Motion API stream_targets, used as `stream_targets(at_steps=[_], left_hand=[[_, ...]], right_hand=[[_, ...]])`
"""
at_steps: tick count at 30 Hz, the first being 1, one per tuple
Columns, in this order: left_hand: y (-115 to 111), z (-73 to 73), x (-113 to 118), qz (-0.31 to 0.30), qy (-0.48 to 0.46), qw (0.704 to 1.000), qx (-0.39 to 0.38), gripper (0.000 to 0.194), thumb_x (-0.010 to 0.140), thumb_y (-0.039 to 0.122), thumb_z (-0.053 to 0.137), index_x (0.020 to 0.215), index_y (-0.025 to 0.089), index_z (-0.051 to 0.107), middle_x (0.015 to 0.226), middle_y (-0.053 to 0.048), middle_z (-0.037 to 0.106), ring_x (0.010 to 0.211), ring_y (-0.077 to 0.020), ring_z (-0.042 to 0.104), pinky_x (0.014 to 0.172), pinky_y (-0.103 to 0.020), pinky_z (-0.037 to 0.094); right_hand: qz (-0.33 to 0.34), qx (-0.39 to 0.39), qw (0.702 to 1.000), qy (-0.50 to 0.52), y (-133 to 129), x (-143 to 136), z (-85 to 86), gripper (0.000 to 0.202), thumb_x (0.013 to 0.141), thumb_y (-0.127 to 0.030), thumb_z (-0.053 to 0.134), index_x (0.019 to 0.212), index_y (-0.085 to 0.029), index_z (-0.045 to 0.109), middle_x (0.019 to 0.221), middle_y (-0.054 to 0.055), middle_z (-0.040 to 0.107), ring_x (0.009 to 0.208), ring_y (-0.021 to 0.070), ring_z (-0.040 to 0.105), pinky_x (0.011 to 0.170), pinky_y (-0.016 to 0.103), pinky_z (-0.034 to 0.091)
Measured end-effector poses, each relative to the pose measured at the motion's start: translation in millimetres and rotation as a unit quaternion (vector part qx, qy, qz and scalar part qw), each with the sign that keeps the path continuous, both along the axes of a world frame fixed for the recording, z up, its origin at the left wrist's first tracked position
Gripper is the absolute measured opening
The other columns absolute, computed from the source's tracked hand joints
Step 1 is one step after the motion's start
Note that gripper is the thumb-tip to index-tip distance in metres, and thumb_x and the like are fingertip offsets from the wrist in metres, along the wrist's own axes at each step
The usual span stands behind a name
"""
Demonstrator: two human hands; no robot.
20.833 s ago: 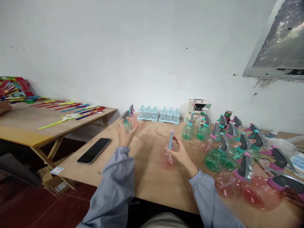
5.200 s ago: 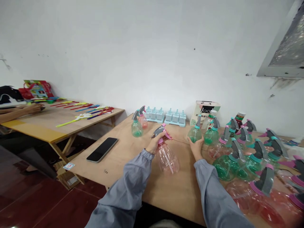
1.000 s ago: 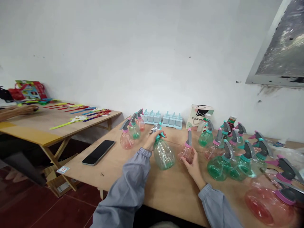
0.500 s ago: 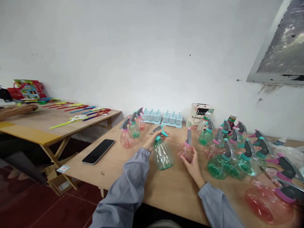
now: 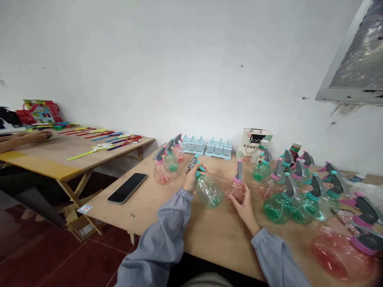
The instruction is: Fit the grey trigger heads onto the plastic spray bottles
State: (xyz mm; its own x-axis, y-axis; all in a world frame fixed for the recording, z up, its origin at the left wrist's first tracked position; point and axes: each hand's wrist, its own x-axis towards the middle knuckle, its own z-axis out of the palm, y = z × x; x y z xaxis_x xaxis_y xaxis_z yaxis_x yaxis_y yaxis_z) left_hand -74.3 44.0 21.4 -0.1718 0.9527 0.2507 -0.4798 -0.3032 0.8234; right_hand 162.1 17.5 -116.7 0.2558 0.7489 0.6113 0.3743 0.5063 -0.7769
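My left hand point(image 5: 190, 180) is closed around the neck and trigger of a green spray bottle point(image 5: 209, 191), which tilts with its base toward the right. Its grey and teal spray head point(image 5: 194, 162) sticks out above my fingers. A pink spray bottle point(image 5: 233, 188) stands upright on the table with my right hand point(image 5: 243, 202) wrapped round its right side. Left of my hands stand more spray bottles: a pink one point(image 5: 162, 172), a green one point(image 5: 171, 160) and another pink one point(image 5: 178, 153).
Several green and pink spray bottles point(image 5: 277, 208) crowd the right side. A phone point(image 5: 127, 188) lies at the left. Pale blue ice-pop moulds point(image 5: 219, 149) and a paper box point(image 5: 253, 144) stand by the wall. Another person's hands point(image 5: 38, 136) rest over the neighbouring table point(image 5: 38, 167) with hand-shaped clappers point(image 5: 101, 147).
My left hand has tipped the green spray bottle further, its base swinging right and its spray head turning. My right hand stays on the pink bottle. The view has shifted slightly.
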Motion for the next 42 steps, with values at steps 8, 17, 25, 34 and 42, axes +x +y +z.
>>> stream_targets(at_steps=[8, 17, 25, 34, 42], left_hand=[[-54.6, -7.0, -90.0, 0.304, 0.265, 0.915, 0.015, 0.028, 0.065, 0.044, 0.078, 0.077, 0.018, 0.074, 0.063, 0.001, 0.064, 0.076, -0.0228, 0.066, 0.069, -0.032, 0.053], [-47.1, -34.5, -172.5, 0.450, 0.285, 0.846, 0.024, 0.038, 0.068, 0.048, 0.076, 0.082, 0.013, 0.075, 0.069, -0.001, 0.068, 0.082, -0.0232, 0.067, 0.084, -0.037, 0.056], [-19.0, -38.3, -186.9, 0.491, 0.310, 0.812, 0.059, 0.056, 0.070, 0.051, 0.075, 0.112, 0.015, 0.066, 0.092, -0.006, 0.073, 0.091, -0.0245, 0.071, 0.094, -0.042, 0.054], [-39.0, -43.0, -162.0, 0.751, 0.250, 0.554, 0.257, 0.097, 0.071, 0.087, 0.053, 0.131, 0.012, 0.038, 0.133, -0.021, 0.047, 0.132, -0.0376, 0.047, 0.112, -0.062, 0.036], [-43.0, -7.5, 19.3, 0.117, 0.431, 0.854, 0.266, 0.098, 0.071, 0.058, 0.080, 0.148, 0.021, 0.032, 0.156, -0.021, 0.037, 0.148, -0.0350, 0.035, 0.119, -0.051, 0.034]], right_hand=[[0.011, -0.001, 1.000, -0.010, -7.1, -4.4, 5.5, 0.087, 0.080, -0.062, 0.070, 0.148, -0.020, 0.037, 0.145, 0.017, 0.049, 0.134, 0.0320, 0.050, 0.114, 0.054, 0.040], [0.018, 0.014, 1.000, -0.017, -0.9, -5.3, -3.8, 0.102, 0.076, -0.061, 0.074, 0.153, -0.017, 0.023, 0.151, 0.022, 0.041, 0.141, 0.0343, 0.043, 0.114, 0.056, 0.039], [0.029, 0.016, 0.999, -0.017, 0.4, -4.8, -5.2, 0.099, 0.076, -0.060, 0.074, 0.150, -0.018, 0.023, 0.148, 0.023, 0.044, 0.137, 0.0336, 0.048, 0.113, 0.056, 0.041], [0.008, 0.010, 0.999, -0.049, -4.9, -4.8, -0.1, 0.098, 0.072, -0.064, 0.075, 0.144, -0.017, 0.029, 0.142, 0.022, 0.046, 0.133, 0.0352, 0.050, 0.112, 0.058, 0.040], [0.033, -0.005, 0.994, -0.106, -10.0, -9.6, -6.0, 0.111, 0.063, -0.072, 0.079, 0.145, -0.019, 0.025, 0.136, 0.020, 0.047, 0.131, 0.0381, 0.050, 0.109, 0.060, 0.042]])
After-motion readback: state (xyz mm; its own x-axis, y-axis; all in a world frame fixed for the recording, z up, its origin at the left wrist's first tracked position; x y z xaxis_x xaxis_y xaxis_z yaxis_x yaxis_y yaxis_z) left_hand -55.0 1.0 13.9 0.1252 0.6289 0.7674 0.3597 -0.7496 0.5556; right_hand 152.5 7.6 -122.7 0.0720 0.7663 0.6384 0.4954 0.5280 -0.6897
